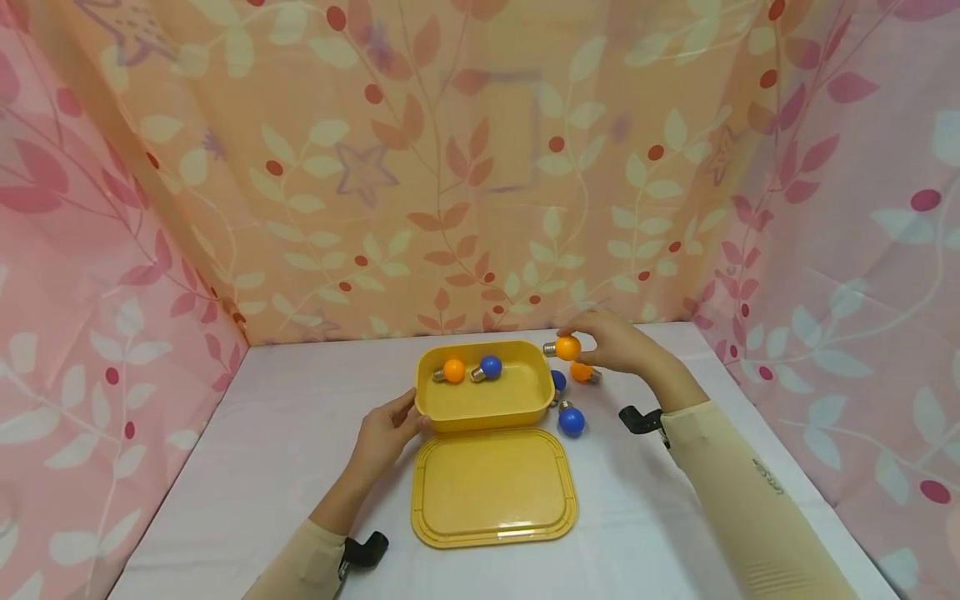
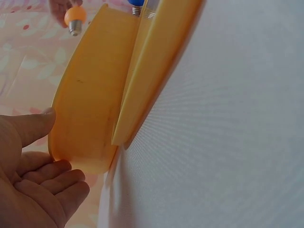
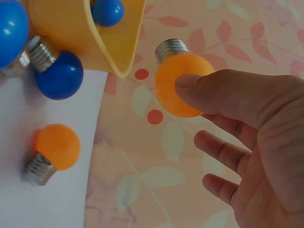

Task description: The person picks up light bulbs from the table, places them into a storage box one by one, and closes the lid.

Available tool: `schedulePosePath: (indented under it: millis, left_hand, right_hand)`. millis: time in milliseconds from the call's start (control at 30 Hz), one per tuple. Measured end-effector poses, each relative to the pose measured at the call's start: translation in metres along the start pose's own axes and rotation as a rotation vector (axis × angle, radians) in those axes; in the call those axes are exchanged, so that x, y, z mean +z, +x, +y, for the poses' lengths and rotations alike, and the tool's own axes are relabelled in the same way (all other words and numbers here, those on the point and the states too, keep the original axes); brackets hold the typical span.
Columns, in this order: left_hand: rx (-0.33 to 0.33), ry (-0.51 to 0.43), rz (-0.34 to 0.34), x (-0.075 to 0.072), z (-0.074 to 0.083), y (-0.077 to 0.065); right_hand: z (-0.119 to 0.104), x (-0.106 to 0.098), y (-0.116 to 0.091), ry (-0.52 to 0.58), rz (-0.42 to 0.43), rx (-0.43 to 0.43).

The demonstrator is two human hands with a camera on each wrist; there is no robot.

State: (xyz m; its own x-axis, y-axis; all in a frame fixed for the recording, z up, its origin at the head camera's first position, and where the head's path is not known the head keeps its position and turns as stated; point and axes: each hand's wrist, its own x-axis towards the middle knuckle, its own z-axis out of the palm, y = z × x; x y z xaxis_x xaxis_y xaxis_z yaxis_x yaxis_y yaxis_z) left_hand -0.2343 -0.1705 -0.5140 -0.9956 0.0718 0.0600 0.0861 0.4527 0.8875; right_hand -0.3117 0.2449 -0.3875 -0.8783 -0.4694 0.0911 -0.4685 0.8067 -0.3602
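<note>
Right hand (image 1: 613,342) pinches an orange bulb (image 1: 567,347) as left hand (image 1: 384,435) rests relaxed against the yellow box (image 1: 491,423) between them, but a slipping pinch could drop the bulb among loose bulbs (image 1: 572,422) near the right hand.

A tabletop booth, the room beyond hidden, stands walled in by printed fabric: a peach leaf-patterned curtain (image 1: 450,167) at 12 o'clock, pink floral panels (image 1: 67,275) at 9 and 3, a white-covered table (image 1: 270,417) toward 6.

Bulb cap (image 3: 171,49): ribbed metal | box (image 2: 92,90): smooth plastic | tablecloth (image 2: 228,123): matt
</note>
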Motion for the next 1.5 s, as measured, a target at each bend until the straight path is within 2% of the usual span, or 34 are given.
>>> schedulePosePath:
  millis: [100, 267, 500, 700, 1167, 1367, 1500]
  left_hand:
    - [0.001, 0.004, 0.005, 0.0, 0.0, 0.001]
    - [0.008, -0.003, 0.004, 0.001, -0.001, 0.001]
    - [0.011, -0.009, 0.006, 0.0, 0.002, -0.001]
    - [0.027, -0.02, 0.001, 0.0, 0.001, 0.0]
    - [0.026, -0.029, 0.008, -0.002, -0.001, 0.001]
    - [0.026, -0.016, 0.021, -0.003, -0.001, -0.001]
    - [0.043, -0.025, 0.007, -0.002, -0.002, 0.0]
  right_hand:
    - [-0.005, -0.003, 0.016, -0.069, -0.029, -0.049]
    - [-0.014, -0.006, 0.039, -0.099, -0.082, -0.081]
    - [-0.026, -0.007, 0.067, -0.085, -0.178, -0.054]
    - [-0.025, 0.003, 0.086, -0.077, -0.246, -0.034]
    - [-0.028, 0.027, 0.103, -0.025, -0.357, 0.029]
    - [-0.027, 0.04, 0.105, -0.013, -0.379, 0.04]
    - [-0.026, 0.047, 0.103, -0.007, -0.383, 0.054]
